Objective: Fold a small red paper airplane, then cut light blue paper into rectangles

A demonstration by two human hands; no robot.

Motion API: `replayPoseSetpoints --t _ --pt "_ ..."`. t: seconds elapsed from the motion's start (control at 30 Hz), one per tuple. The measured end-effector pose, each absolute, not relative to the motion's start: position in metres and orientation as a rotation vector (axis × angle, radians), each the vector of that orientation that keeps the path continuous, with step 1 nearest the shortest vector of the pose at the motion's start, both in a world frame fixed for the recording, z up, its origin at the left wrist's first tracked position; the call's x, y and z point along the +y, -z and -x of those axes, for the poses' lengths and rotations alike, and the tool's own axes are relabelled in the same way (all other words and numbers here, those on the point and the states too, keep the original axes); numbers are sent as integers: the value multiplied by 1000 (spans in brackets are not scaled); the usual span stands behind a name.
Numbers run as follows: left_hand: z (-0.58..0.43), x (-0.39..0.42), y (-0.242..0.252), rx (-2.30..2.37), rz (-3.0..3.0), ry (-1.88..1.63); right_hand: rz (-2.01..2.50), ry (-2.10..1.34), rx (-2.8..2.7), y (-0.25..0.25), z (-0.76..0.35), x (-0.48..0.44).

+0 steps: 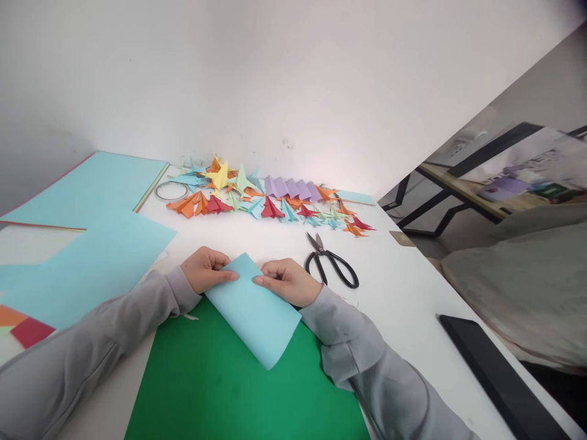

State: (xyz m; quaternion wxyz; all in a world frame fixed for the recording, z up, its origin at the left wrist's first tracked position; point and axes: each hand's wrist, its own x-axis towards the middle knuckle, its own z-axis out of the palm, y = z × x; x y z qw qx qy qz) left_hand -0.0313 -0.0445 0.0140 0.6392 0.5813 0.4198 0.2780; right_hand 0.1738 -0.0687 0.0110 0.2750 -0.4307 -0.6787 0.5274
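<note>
A light blue sheet of paper (257,311) is held above a green mat (238,391), one corner pointing away from me. My left hand (206,269) pinches its upper left edge, thumb on top. On the upper right edge, my right hand (288,281) grips it the same way, fingers curled behind. The paper's near corner hangs low over the mat. Just beyond my right hand lie black-handled scissors (330,260), blades slightly apart and pointing away.
Several folded paper figures (270,208) in many colours line the wall. Large light blue sheets (92,189) and small coloured paper pieces (32,331) lie left. A wire ring (171,190) rests behind. A black flat object (495,373) lies near the right table edge.
</note>
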Motion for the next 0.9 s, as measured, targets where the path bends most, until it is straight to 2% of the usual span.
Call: replayPoseSetpoints --t 0.4,0.53,0.6,0.7,0.8,0.9 --pt "35 -33 -7 1035 -1381 -657 1168 -1299 -1810 -6 -173 -55" --pt "32 -27 -9 1446 -1900 -1079 1361 -982 -1652 0 -165 -49" --pt "26 -27 -6 1407 -2331 -1161 1474 -825 -1657 1 -159 -48" --pt "14 -33 2 1258 -2741 -833 1606 -643 -1745 -1 -151 -47" --pt "4 -41 6 1428 -2761 -491 1713 -552 -1783 -4 -147 -49" --pt "-1 -50 5 1526 -2727 -311 1785 -507 -1794 -5 -145 -50"
